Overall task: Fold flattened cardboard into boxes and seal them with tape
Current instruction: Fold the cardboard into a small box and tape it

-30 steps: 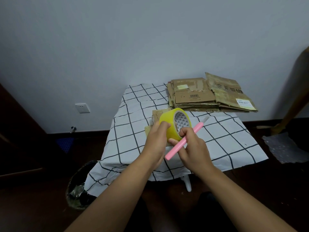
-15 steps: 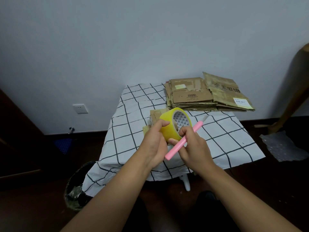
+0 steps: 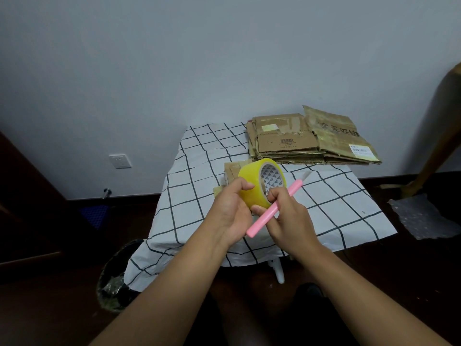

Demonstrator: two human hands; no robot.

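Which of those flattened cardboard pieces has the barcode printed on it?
The smaller brown flattened cardboard piece atop the left of the stack; the larger crinkled sheet to its right bears big dark characters instead.

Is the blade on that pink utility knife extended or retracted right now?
Extended: a pale blade sticks out past the far end of the pink plastic utility knife, which the right hand holds against the yellow tape roll.

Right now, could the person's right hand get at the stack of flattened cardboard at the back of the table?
Probably not at once: the right hand grips the pink cutter against the yellow tape roll. The path over the tablecloth to the cardboard stack looks free, though far back.
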